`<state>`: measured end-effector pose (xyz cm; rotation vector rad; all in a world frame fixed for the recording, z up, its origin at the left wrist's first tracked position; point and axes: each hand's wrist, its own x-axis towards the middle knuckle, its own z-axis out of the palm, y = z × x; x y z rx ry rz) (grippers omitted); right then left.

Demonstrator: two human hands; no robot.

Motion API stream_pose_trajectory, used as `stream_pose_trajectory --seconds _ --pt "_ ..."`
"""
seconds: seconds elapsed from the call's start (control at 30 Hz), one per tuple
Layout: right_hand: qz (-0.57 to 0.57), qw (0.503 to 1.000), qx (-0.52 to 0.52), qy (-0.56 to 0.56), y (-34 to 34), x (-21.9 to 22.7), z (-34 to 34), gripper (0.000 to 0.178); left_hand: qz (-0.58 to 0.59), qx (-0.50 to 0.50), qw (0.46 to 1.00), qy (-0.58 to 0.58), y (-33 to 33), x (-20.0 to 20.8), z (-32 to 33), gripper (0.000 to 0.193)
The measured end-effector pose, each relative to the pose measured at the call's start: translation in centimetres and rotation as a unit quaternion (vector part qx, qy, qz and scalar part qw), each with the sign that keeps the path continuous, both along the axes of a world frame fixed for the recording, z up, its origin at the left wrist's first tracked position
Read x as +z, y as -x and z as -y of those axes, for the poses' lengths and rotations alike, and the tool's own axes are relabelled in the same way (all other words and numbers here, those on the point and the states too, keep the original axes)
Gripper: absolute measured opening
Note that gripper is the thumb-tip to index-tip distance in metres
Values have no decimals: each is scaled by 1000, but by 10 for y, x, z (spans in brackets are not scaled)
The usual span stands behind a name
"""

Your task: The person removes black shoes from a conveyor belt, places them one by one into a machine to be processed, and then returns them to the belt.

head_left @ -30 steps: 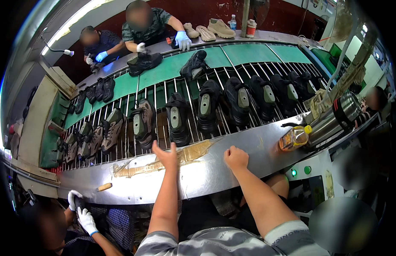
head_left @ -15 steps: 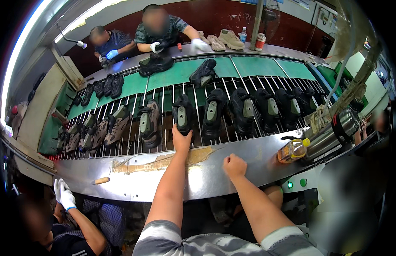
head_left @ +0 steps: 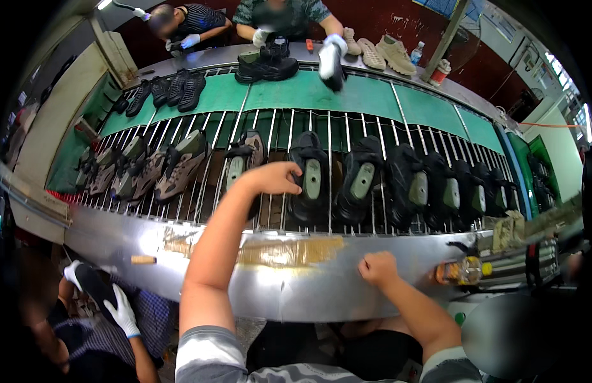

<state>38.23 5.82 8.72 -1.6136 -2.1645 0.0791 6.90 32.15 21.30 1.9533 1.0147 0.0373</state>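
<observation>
My left hand (head_left: pixel 278 178) reaches over the rack, thumb and fingers closed on the left side of a black shoe (head_left: pixel 307 203) with a green last (head_left: pixel 312 179) in its opening. The shoe lies on the metal bars, toe away from me. My left forearm partly covers a brown and black shoe (head_left: pixel 253 150) beside it. On the metal ledge (head_left: pixel 296 297), my right hand (head_left: pixel 377 268) rests as a fist, with nothing visible in it. Several black shoes (head_left: pixel 360 185) with lasts stand in a row to the right; several brown ones (head_left: pixel 181 167) stand to the left.
A green belt (head_left: pixel 347 96) runs beyond the bars. Across it, a gloved co-worker holds a white-soled shoe (head_left: pixel 330 67). At lower left another co-worker's gloved hands hold a dark sole-shaped piece (head_left: pixel 95 285). A drink bottle (head_left: pixel 462 271) and steel flask (head_left: pixel 532 262) lie at right.
My left hand has moved from the black shoe's near end to its left side. The view has shifted. The far co-worker now holds a shoe over the belt; the lower-left co-worker now holds a dark piece.
</observation>
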Motion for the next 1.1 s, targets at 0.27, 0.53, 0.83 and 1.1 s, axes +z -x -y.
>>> stream_pose_trajectory --seconds 0.27,0.53,0.83,1.1 --pt "-6 997 -18 76 -2 7 -8 20 201 343 917 -25 26 2 -279 29" --pt "-67 988 -96 96 -4 5 -21 16 200 520 830 -19 16 -54 -447 47" --pt "-53 986 -121 98 -4 6 -25 21 80 563 822 -40 -35 -52 -555 51" --pt "-54 988 -115 90 -9 13 -30 25 -35 515 810 -277 38 -126 -578 61"
